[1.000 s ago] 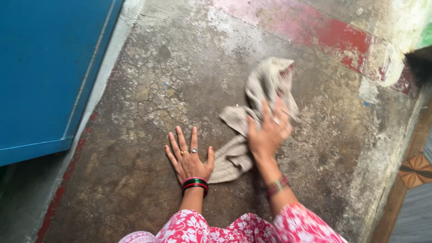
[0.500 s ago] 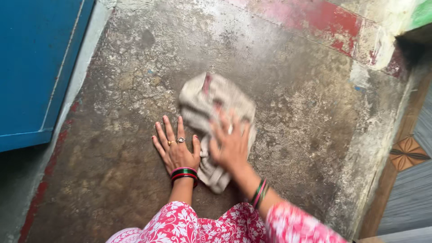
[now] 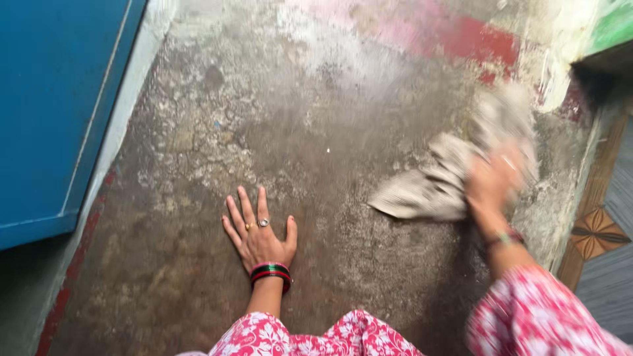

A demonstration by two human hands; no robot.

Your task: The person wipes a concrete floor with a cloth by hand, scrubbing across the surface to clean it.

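Note:
My left hand lies flat on the worn concrete floor, fingers spread, with rings and red and green bangles at the wrist. My right hand presses on a crumpled beige ribbed cloth at the far right of the floor. That hand and the cloth are blurred by motion. The cloth trails to the left of the hand. Pink floral sleeves show at the bottom edge.
A blue painted panel stands along the left side. Faded red paint marks the floor's far edge. A step edge borders the right, with a patterned tile beyond it.
My right hand has swept the cloth from the middle, beside my left hand, across to the far right of the floor. My left hand has stayed flat in place.

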